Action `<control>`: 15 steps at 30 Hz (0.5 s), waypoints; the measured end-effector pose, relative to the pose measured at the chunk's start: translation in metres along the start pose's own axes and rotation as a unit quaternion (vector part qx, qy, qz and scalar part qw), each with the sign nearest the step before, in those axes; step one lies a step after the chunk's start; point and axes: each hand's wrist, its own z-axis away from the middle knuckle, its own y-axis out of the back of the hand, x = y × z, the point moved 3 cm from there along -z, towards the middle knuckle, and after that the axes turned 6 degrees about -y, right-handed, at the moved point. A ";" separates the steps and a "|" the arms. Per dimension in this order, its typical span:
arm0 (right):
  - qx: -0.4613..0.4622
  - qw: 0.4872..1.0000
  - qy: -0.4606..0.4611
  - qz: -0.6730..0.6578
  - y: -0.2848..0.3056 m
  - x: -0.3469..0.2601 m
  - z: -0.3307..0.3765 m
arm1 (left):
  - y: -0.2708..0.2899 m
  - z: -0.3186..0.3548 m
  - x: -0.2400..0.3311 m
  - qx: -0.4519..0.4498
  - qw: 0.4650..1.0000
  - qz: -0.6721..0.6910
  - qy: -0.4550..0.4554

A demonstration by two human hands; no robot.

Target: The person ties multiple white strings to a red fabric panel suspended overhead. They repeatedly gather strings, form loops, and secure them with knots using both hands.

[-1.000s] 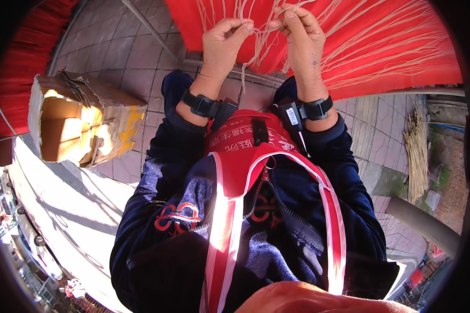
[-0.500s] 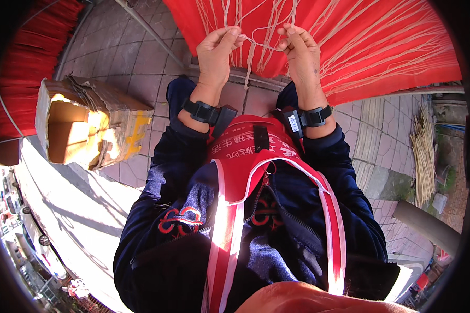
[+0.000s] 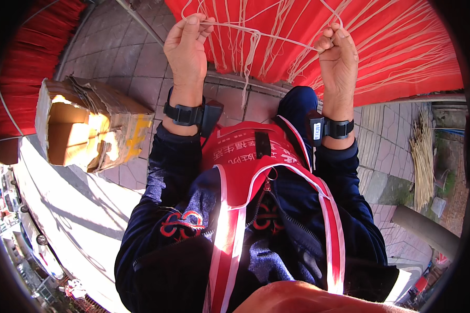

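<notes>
My left hand [image 3: 185,49] and my right hand [image 3: 339,57] are raised in front of a red sheet [image 3: 402,47] hung with many pale strings. Each hand pinches one end of a single pale string [image 3: 261,35], stretched taut between them with a knot near its middle. A loose tail hangs down from the knot. Both wrists wear black bands with small devices. I wear a dark blue jacket and a red vest with reflective strips [image 3: 245,167].
An open, torn cardboard box [image 3: 83,128] stands on the grey paved ground at my left. Red brush-like bristles [image 3: 31,57] fill the upper left. A bundle of pale straw sticks [image 3: 423,156] lies at the right, near a grey pipe [image 3: 423,229].
My hands were close together working the string at the sheet; now they have moved apart, pulling the string taut between them.
</notes>
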 end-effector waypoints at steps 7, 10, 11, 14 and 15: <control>0.012 0.987 -0.156 0.039 0.013 0.084 0.017 | -0.009 0.033 -0.029 -0.026 0.986 -0.135 0.094; 0.000 0.979 -0.169 0.118 0.019 0.104 0.029 | -0.001 0.041 -0.035 -0.027 0.981 -0.164 0.101; -0.022 0.975 -0.172 0.136 0.018 0.109 0.030 | 0.001 0.041 -0.036 -0.027 0.980 -0.170 0.105; -0.071 0.956 -0.196 0.206 0.015 0.120 0.031 | 0.003 0.043 -0.038 -0.033 0.979 -0.174 0.106; -0.071 0.949 -0.209 0.225 0.014 0.123 0.031 | 0.003 0.043 -0.039 -0.036 0.977 -0.179 0.108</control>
